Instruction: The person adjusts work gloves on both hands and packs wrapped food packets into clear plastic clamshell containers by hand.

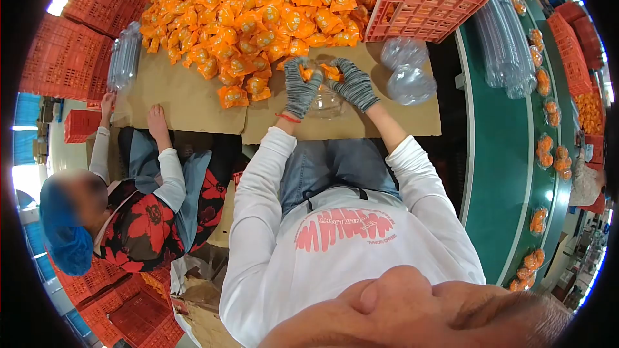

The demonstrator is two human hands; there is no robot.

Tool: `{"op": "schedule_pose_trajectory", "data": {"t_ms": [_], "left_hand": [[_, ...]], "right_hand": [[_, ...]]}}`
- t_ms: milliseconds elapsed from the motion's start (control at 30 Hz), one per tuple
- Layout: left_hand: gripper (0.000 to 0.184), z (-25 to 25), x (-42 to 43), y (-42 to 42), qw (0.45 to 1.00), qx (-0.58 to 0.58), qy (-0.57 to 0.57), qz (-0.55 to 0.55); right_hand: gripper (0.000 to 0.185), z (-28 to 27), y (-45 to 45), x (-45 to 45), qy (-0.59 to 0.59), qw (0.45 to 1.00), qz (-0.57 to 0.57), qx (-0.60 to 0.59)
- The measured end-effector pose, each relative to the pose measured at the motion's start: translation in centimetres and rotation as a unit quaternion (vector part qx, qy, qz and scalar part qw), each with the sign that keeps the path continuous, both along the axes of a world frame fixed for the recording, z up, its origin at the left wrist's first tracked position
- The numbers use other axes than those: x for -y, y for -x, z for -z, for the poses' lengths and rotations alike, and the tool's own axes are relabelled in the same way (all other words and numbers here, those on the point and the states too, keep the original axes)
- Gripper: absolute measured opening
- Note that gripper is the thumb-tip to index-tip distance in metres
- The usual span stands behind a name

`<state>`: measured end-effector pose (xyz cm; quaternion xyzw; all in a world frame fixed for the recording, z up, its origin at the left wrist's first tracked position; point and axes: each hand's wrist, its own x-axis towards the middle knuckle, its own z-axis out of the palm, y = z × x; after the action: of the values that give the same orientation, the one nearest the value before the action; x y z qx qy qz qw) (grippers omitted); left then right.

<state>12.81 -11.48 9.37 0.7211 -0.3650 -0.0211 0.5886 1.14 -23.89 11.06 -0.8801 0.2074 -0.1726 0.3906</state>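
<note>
Both my hands wear grey striped knit gloves and meet over the cardboard-covered table. My left hand [300,90] has its fingers closed around an orange-wrapped round packet [307,73]. Close by on the right, my right hand [356,85] curls its fingers on another orange packet [333,72]. Below and between the hands sits a clear plastic container [326,106], partly hidden by the gloves. A large heap of the same packets [258,19] lies just beyond my hands. Clear round plastic containers [411,84] rest to the right of my right hand.
A tilted red crate [429,0] stands at the back right. Stacked clear containers [503,32] lie along the green conveyor [496,180], which carries filled packs [545,148]. At left, a co-worker in a blue hair cover [64,219] sits with hands at the table edge. Red crates [64,58] are stacked behind.
</note>
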Motion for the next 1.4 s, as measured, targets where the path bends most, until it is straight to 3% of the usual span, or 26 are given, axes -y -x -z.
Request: {"op": "schedule_pose_trajectory", "data": {"t_ms": [33,167,233,333,367,467,600,667,767,900,1000,1100,1333,1400], "left_hand": [[0.047,-0.2,0.3,-0.1,0.999,-0.037,0.031,-0.018],[0.046,-0.6,1.1,-0.3,0.994,0.098,-0.043,-0.001],[0.045,1.5,1.1,-1.7,0.968,0.214,-0.133,0.001],[0.045,1.5,0.8,-2.4,0.941,0.303,-0.142,0.054],[0.045,1.4,0.6,-2.3,0.94,0.299,-0.158,0.052],[0.048,0.2,0.8,-1.7,0.935,0.275,-0.222,0.042],[0.059,0.6,1.0,0.0,0.922,0.263,-0.284,0.006],[0.065,1.3,0.6,0.7,0.916,0.27,-0.297,-0.008],[0.073,2.1,0.7,0.8,0.915,0.262,-0.307,-0.02],[0.079,2.2,0.2,1.3,0.924,0.254,-0.285,0.001],[0.081,2.3,0.0,2.2,0.928,0.256,-0.27,-0.008],[0.082,2.1,-0.3,2.9,0.915,0.297,-0.268,-0.041],[0.093,-2.1,-1.6,3.3,0.918,0.225,-0.326,0.038],[0.09,-1.3,-1.6,2.6,0.946,0.239,-0.213,0.058]], "right_hand": [[0.054,-0.2,-0.1,0.0,-0.005,1.0,0.001,-0.002],[0.055,-0.3,-0.3,0.1,0.022,1.0,-0.005,0.005],[0.053,-0.8,-0.4,0.4,-0.023,1.0,-0.007,-0.008],[0.05,-1.8,-0.6,1.1,-0.109,0.992,0.022,-0.057],[0.049,-1.9,-0.8,1.5,-0.141,0.986,0.035,-0.078],[0.047,1.9,-1.8,2.9,-0.274,0.957,0.085,0.044],[0.045,1.5,-1.2,1.3,-0.072,0.984,0.088,0.138],[0.045,0.6,-0.4,0.2,0.068,0.987,0.054,0.139],[0.047,1.4,0.2,0.1,0.184,0.981,0.002,0.062],[0.047,0.8,0.6,0.5,0.119,0.993,-0.02,0.001],[0.046,0.3,0.0,0.3,0.175,0.98,-0.047,-0.078],[0.045,-1.6,-1.1,0.4,0.107,0.979,-0.076,-0.156],[0.04,-0.8,0.3,1.4,0.092,0.991,-0.084,-0.043],[0.039,-1.4,0.4,1.5,0.071,0.988,-0.118,-0.073]]}}
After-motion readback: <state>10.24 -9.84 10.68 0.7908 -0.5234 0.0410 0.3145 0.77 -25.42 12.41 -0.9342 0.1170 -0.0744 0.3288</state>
